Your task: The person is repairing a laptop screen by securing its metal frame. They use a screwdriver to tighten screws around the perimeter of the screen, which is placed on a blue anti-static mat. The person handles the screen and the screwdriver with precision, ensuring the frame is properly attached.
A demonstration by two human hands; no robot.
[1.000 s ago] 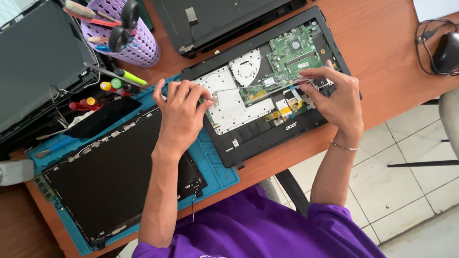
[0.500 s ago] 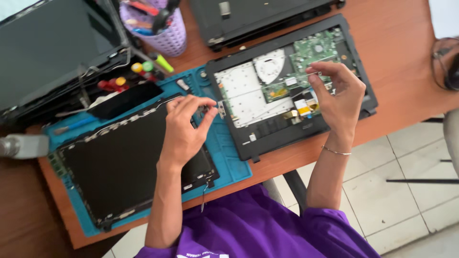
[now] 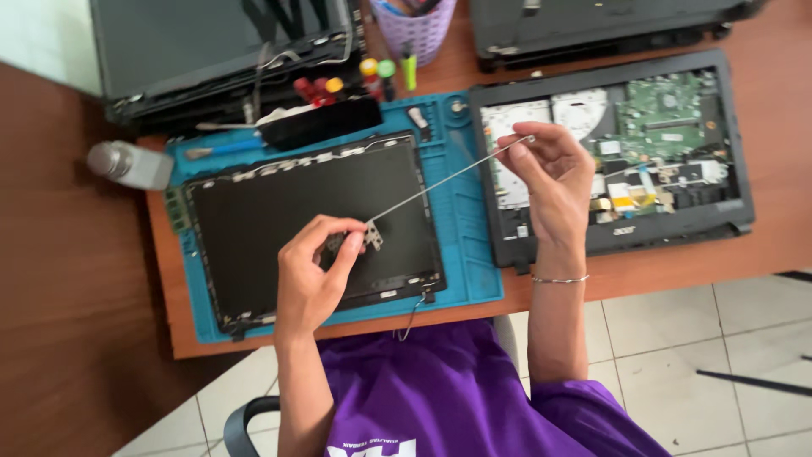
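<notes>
**Thin metal hinge strip held between two hands above a stripped laptop lid**

A person in a purple shirt grips a long, thin metal hinge strip (image 3: 448,176) at both ends, holding it in the air on a slant above the surface (image 3: 787,152). The left hand (image 3: 315,275) pinches the lower end, where a small perforated bracket sits between thumb and forefinger. The right hand (image 3: 550,173), a thin bracelet at its wrist, clasps the upper end with its fingertips.

Beneath the left hand lies a dark laptop screen lid (image 3: 304,220), face down on a blue repair mat (image 3: 469,245), with a loose cable trailing off its lower right corner. To the right of the mat, just under the right hand, rests an opened laptop base (image 3: 660,161), its green circuit board and white plates exposed.

Along the mat's upper edge sit a black oblong part (image 3: 326,123) and several screwdrivers with red, yellow and green caps (image 3: 355,78). A lilac mesh tool cup (image 3: 419,30) stands behind them. More dismantled laptops (image 3: 203,51) are stacked at the top left, and a small grey bottle (image 3: 131,163) lies on its side at the mat's left end.
</notes>
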